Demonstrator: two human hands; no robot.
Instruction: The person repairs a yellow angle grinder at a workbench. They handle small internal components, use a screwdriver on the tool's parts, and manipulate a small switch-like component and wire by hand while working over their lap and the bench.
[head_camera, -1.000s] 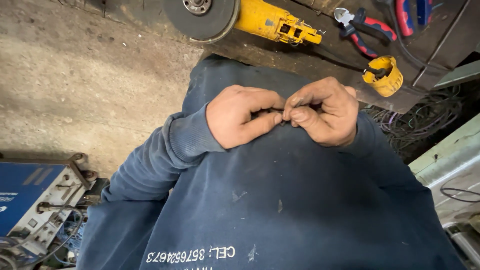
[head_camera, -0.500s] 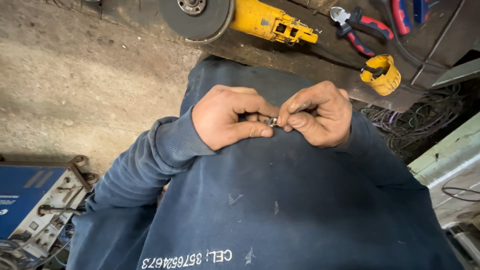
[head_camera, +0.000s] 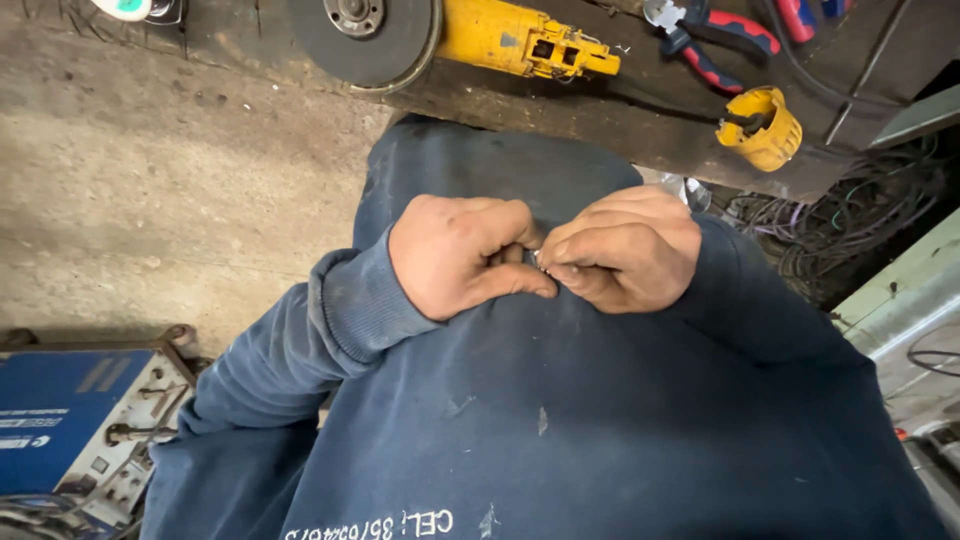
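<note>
Left hand (head_camera: 462, 255) and right hand (head_camera: 625, 250), both closed, pinch a small metal part (head_camera: 533, 259) (mostly hidden) at frame centre; yellow angle grinder (head_camera: 470, 35) lies along the top edge

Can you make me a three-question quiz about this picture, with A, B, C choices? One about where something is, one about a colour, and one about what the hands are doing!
1. Where is the grinder?
A. on the bench
B. on the floor
C. in a hand

2. What colour is the sweatshirt?
A. red
B. dark blue
C. white

3. How are the left hand and right hand?
A. far apart
B. flat and open
C. pinched together on a small metal part

Answers: 1 A, it lies on the bench top. 2 B, sleeve and front are dark blue. 3 C, fingertips meet around it.
</note>
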